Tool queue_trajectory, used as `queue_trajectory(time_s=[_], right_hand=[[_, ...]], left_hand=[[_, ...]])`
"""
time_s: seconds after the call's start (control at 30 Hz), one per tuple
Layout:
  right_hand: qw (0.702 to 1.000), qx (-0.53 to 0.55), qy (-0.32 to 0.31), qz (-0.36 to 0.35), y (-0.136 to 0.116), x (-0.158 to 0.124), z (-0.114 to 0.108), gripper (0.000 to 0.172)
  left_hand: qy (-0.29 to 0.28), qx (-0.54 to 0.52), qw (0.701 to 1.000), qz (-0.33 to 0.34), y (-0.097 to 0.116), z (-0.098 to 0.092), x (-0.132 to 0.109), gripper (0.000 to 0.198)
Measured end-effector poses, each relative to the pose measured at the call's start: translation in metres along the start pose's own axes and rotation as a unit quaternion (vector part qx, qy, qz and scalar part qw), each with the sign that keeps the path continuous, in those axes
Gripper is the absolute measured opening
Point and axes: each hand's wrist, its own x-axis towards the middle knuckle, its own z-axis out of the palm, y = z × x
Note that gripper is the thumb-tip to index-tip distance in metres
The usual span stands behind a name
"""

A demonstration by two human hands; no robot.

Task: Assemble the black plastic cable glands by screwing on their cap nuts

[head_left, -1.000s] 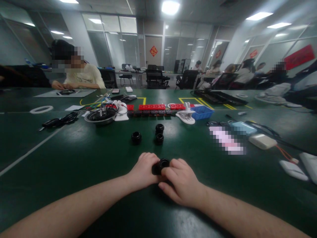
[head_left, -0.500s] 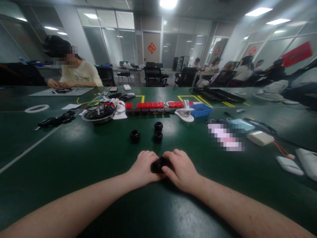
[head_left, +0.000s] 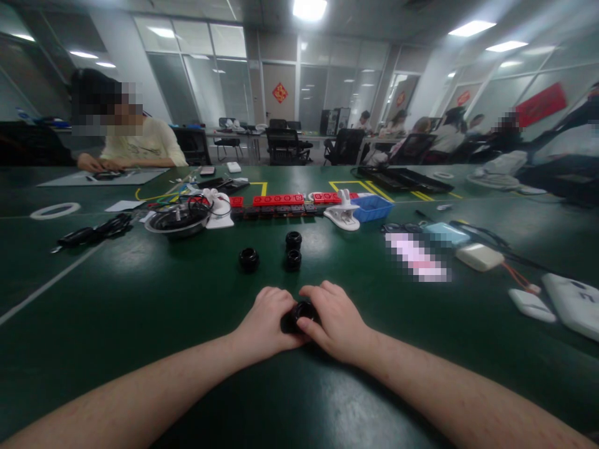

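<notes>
Both my hands rest on the green table [head_left: 140, 299] and close together round one small black round part [head_left: 299, 312]. My left hand [head_left: 266, 321] wraps its left side with curled fingers. My right hand [head_left: 334, 321] covers its right side, thumb and fingers pinching it. Most of the part is hidden between them. Three more black round parts stand farther out: one [head_left: 248, 259] to the left, and a pair [head_left: 293, 240] [head_left: 293, 259] one behind the other.
A round dish with cables [head_left: 178, 219], a row of red blocks [head_left: 278, 200], a white clamp [head_left: 341, 215] and a blue tray [head_left: 373, 209] lie across the middle. White devices [head_left: 477, 255] sit at right. A person [head_left: 135, 143] works at the far left.
My hands stay on the black part; my right fingers have shifted over it, covering more of it. The view has drifted slightly right.
</notes>
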Motion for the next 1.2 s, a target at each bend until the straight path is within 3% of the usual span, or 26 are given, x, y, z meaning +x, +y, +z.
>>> queue_trajectory(time_s=[0.7, 1.2], right_hand=[[0.996, 0.086, 0.003, 0.029, -0.0061, -0.0027, -0.0021, 0.029], [0.995, 0.095, -0.023, 0.014, -0.0082, 0.0006, -0.0045, 0.040]], left_hand=[[-0.012, -0.013, 1.000, -0.010, 0.0018, -0.0005, 0.0000, 0.028], [-0.035, -0.018, 0.999, -0.014, 0.0029, -0.0034, 0.0003, 0.029]])
